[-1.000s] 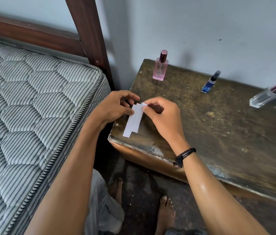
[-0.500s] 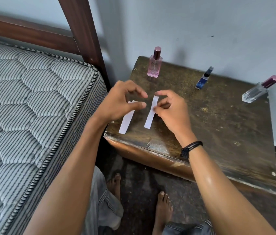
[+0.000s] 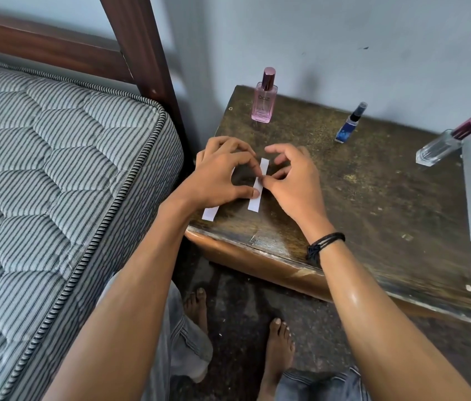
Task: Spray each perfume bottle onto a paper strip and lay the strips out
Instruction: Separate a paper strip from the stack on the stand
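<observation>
Two white paper strips lie flat on the dark wooden side table (image 3: 373, 215) near its front left corner. My left hand (image 3: 222, 175) arches over the left strip (image 3: 210, 213), hiding its upper half. The right strip (image 3: 258, 188) lies between my hands. My left thumb and a fingertip touch its left edge, and my right hand (image 3: 293, 180) touches its right edge with the thumb while the other fingers lift off, loosely curved. A pink perfume bottle (image 3: 263, 107), a small blue spray bottle (image 3: 347, 129) and a clear bottle with a maroon cap (image 3: 442, 147) stand capped along the back.
A striped quilted mattress (image 3: 55, 175) and a dark wooden bed post (image 3: 141, 53) stand close on the left. A pale wall runs behind the table. My bare feet (image 3: 279, 351) stand on the dark floor below the table's front edge.
The stacked strips were separated, one in each hand. Both now lie flat side by side on the table, and my fingers have loosened from gripping to touching the right strip.
</observation>
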A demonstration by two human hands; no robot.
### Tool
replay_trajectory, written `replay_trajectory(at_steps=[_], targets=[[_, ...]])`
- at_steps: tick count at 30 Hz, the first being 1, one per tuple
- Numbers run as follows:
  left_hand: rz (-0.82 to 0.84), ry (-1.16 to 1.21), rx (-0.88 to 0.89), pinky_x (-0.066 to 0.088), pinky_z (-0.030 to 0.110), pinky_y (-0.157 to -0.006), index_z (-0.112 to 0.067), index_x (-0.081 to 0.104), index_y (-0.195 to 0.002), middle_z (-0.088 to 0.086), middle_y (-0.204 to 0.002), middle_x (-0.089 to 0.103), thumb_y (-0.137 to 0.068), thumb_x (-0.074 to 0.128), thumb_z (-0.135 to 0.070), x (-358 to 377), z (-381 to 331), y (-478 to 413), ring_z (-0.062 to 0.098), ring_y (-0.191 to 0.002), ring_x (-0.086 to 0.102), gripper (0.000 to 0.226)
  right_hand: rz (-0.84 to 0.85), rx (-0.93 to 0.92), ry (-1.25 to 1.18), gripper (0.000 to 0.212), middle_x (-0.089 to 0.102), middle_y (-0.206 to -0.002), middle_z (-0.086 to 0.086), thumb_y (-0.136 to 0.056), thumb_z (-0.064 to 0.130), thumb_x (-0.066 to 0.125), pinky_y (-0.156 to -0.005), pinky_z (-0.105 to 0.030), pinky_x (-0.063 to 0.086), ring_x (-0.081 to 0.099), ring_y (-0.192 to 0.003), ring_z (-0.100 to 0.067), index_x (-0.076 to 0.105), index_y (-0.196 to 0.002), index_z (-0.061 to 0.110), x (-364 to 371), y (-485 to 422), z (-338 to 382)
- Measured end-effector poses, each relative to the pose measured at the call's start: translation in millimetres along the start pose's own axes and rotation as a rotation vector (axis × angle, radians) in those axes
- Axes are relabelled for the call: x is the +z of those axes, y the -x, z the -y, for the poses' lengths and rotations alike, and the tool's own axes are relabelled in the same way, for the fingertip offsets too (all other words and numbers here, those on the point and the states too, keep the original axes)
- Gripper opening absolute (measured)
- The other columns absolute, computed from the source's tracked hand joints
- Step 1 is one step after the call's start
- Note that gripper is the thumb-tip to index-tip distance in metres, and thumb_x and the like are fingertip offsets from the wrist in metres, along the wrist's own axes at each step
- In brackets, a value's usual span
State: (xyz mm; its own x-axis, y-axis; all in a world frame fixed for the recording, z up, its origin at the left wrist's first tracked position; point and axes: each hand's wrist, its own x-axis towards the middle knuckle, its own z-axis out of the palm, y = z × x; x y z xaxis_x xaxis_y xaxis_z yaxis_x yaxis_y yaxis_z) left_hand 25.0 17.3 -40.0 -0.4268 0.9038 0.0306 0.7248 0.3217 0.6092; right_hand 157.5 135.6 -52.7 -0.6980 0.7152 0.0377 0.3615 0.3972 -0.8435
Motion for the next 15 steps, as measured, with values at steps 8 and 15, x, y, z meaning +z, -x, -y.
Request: replay_trajectory(at_steps=[8,15], targets=[[0.019,-0.034,-0.005,0.020,0.039,-0.107,-0.041,0.072,-0.106,-0.020,-0.132,0.050,-0.075,0.082,-0.047,0,4,-2,0.013,-0.135,0.023,0.034,0.031,0.017,0.015,0.030,0.064,-0.102,0.003,-0.083,0.009,0.081,-0.073,-0.018,0.054,0.066,-0.081,-0.006,0.071,-0.104,0.027,-2,-1,0],[0.013,-0.031,0.002,0.020,0.039,-0.108,-0.040,0.072,-0.107,-0.020,-0.132,0.050,-0.075,0.081,-0.050,1,6,-2,0.014,-0.135,0.023,0.035,0.196,0.041,0.072,0.048,0.056,-0.110,0.004,-0.079,0.022,0.087,-0.074,-0.013,0.045,0.062,-0.092,-0.007,0.065,-0.120,0.031,-17,-2,11]])
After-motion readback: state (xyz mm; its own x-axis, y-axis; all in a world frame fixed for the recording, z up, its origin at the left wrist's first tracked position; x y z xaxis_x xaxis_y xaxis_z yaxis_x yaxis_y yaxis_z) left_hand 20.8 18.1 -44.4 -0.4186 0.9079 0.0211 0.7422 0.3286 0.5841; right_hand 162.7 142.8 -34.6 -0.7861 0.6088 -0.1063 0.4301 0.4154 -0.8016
